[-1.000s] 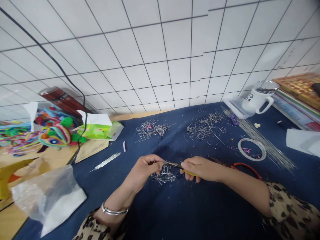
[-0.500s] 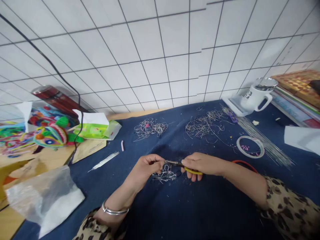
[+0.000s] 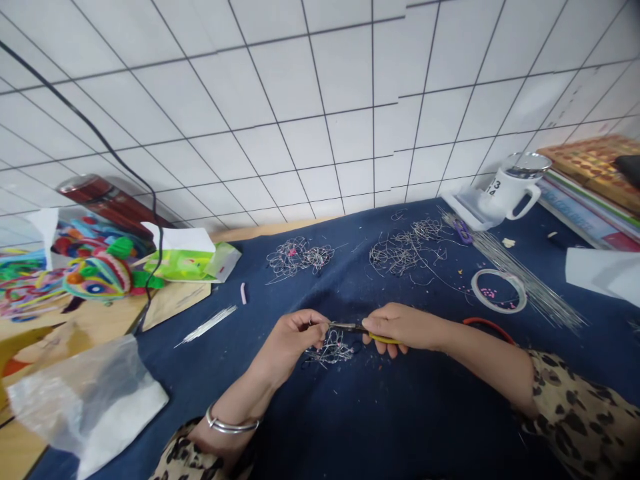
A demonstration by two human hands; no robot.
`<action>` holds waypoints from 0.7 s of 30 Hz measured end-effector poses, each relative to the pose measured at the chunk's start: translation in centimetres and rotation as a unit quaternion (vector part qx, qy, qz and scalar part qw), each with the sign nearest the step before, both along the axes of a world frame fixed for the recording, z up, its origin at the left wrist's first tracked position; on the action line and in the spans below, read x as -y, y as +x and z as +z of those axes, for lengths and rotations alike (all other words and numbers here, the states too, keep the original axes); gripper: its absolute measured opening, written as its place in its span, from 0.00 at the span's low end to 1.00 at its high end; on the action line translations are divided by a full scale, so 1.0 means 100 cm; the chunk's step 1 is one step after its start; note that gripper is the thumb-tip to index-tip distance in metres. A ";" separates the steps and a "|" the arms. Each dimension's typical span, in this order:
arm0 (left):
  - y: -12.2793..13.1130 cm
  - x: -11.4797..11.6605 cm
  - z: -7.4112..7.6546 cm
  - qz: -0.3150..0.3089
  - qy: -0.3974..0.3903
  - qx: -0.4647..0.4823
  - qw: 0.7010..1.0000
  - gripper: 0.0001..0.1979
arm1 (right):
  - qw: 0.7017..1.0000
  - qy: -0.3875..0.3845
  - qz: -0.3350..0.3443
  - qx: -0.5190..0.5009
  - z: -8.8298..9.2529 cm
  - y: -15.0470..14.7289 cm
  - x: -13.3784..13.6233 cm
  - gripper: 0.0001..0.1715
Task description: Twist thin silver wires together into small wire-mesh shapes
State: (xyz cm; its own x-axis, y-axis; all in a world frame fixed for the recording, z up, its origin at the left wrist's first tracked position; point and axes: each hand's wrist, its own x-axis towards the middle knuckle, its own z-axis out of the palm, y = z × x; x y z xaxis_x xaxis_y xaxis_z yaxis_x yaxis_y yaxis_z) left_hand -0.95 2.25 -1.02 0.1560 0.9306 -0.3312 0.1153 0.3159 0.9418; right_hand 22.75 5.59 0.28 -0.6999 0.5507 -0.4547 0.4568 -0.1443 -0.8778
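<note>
My right hand (image 3: 400, 325) is closed around yellow-handled pliers (image 3: 361, 331) whose dark jaws point left. My left hand (image 3: 295, 332) pinches a thin piece of wire at the pliers' tip. Just below both hands a small tangle of bent silver wire (image 3: 330, 349) with tiny pink beads lies on the dark blue cloth (image 3: 380, 413). A silver bangle sits on my left wrist.
Two more wire tangles (image 3: 299, 255) (image 3: 407, 247) lie further back. A tape ring (image 3: 499, 291), straight wires (image 3: 530, 285), a red-handled tool (image 3: 487, 325) and a white mug (image 3: 515, 185) are at the right. A clear plastic bag (image 3: 87, 397), a green packet (image 3: 193, 261), colourful crafts (image 3: 95, 273) and short wires (image 3: 207, 324) are at the left.
Both hands stay together on the pliers and wire; they sit slightly higher in the picture as the view shifts a little. Nothing was let go.
</note>
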 end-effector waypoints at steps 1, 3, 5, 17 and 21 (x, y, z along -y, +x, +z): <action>0.000 0.000 0.000 -0.001 0.000 0.000 1.000 0.02 | 1.000 0.008 0.001 0.004 0.001 0.000 0.000 0.26; 0.001 0.000 0.000 0.000 0.002 0.000 1.000 0.02 | 1.000 0.023 0.003 0.012 0.003 0.000 0.001 0.26; 0.001 0.001 0.000 0.002 0.003 0.000 1.000 0.02 | 0.999 0.037 0.002 0.018 0.005 0.000 0.002 0.26; 0.002 0.001 0.000 -0.019 0.011 -0.016 1.000 0.02 | 0.994 0.103 0.008 0.034 0.013 0.000 0.001 0.25; -0.003 0.000 0.000 -0.062 0.021 -0.056 0.996 0.05 | 0.997 0.075 0.007 0.024 0.011 0.002 0.002 0.25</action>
State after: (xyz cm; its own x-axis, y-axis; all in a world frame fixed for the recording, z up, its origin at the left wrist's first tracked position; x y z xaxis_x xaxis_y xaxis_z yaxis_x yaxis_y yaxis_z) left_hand -1.23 2.30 -0.99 0.2338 0.9199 -0.3149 0.2562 0.2542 0.9326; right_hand 22.92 5.41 1.42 -0.6869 0.6054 -0.4021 0.5006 -0.0070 -0.8657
